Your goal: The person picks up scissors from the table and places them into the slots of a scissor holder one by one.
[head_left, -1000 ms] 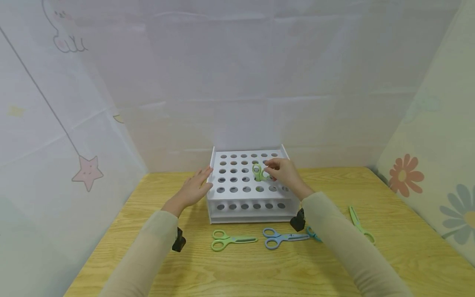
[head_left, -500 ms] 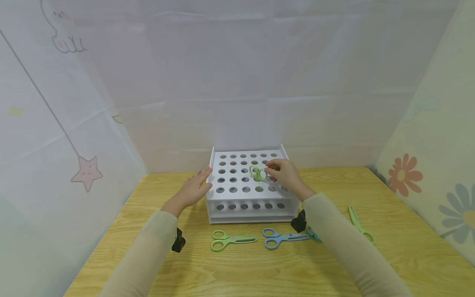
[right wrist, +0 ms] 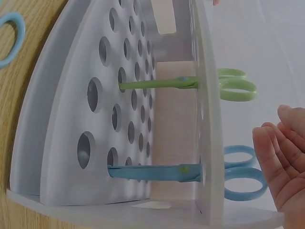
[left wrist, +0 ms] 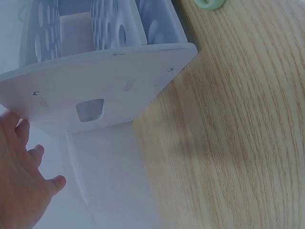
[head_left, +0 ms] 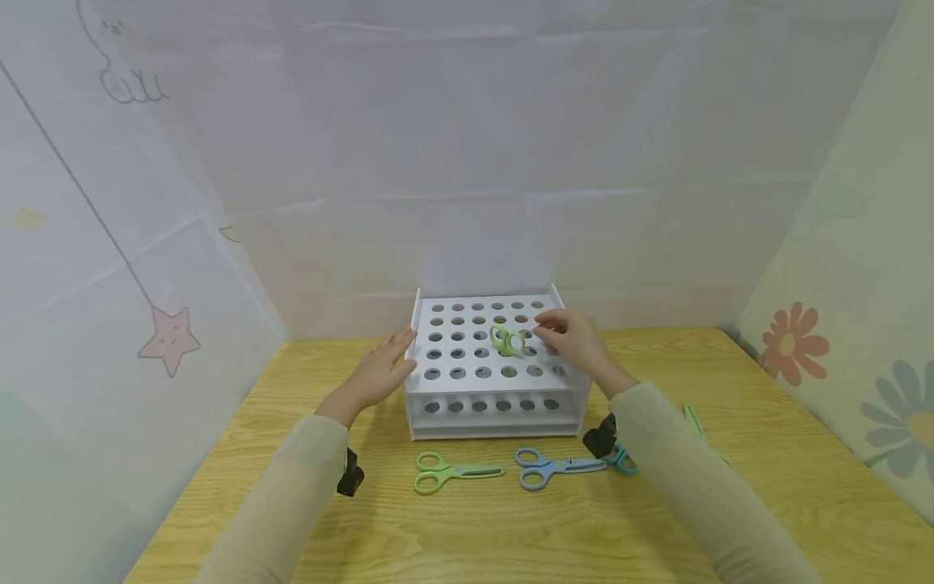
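A white rack (head_left: 467, 385) with rows of round holes stands on the table. Green scissors (head_left: 505, 349) are upright in one hole, handles above the top plate, their blades (right wrist: 162, 84) passing down to the lower plate in the right wrist view. Blue scissors (right wrist: 157, 172) stand in another hole there; in the head view the hand hides them. My right hand (head_left: 576, 341) hovers just right of the green handles, fingers loosely bent, holding nothing. With its fingers extended, my left hand (head_left: 375, 371) touches the rack's left side panel (left wrist: 119, 78).
In front of the rack lie green scissors (head_left: 474, 470), blue scissors (head_left: 543, 468) and teal scissors (head_left: 622, 461), the last partly covered by my right wrist. More green scissors (head_left: 695, 422) lie to the right, partly behind the sleeve. A cloth wall (head_left: 481, 162) rises behind.
The green scissors' handles turned and leaned slightly left, then my right hand let go and moved off to the right. My left hand stayed at the rack's side.
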The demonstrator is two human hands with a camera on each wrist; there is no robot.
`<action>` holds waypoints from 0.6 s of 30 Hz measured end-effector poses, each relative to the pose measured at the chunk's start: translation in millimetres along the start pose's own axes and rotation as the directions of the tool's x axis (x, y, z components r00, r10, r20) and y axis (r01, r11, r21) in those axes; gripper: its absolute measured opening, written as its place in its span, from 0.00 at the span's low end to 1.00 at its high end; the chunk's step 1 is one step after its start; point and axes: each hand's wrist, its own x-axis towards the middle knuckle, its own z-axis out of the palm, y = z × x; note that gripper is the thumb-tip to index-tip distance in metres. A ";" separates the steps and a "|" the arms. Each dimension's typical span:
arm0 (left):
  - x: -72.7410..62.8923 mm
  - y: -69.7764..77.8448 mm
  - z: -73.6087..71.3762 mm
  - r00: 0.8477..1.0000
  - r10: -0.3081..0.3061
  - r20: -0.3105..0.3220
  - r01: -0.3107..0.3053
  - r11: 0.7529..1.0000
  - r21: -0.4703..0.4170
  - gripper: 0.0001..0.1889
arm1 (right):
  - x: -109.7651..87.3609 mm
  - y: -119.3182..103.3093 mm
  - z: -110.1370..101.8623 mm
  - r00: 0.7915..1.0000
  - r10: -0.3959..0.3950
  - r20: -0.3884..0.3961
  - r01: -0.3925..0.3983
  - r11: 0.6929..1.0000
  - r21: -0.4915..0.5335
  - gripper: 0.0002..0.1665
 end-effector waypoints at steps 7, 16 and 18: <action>0.5 -0.8 1.2 1.000 0.002 -0.002 -0.002 1.000 0.005 0.29 | -3.5 3.9 -10.8 1.000 0.020 -0.008 -0.019 0.999 0.034 0.18; 0.6 0.0 0.3 1.000 -0.002 -0.006 0.002 1.000 0.003 0.29 | -7.8 12.5 -28.3 0.999 0.000 -0.040 0.006 0.991 0.130 0.22; 0.5 0.3 0.0 1.000 -0.003 -0.006 0.003 1.000 -0.001 0.29 | -9.5 14.4 -32.6 0.999 -0.008 -0.053 0.015 0.991 0.134 0.22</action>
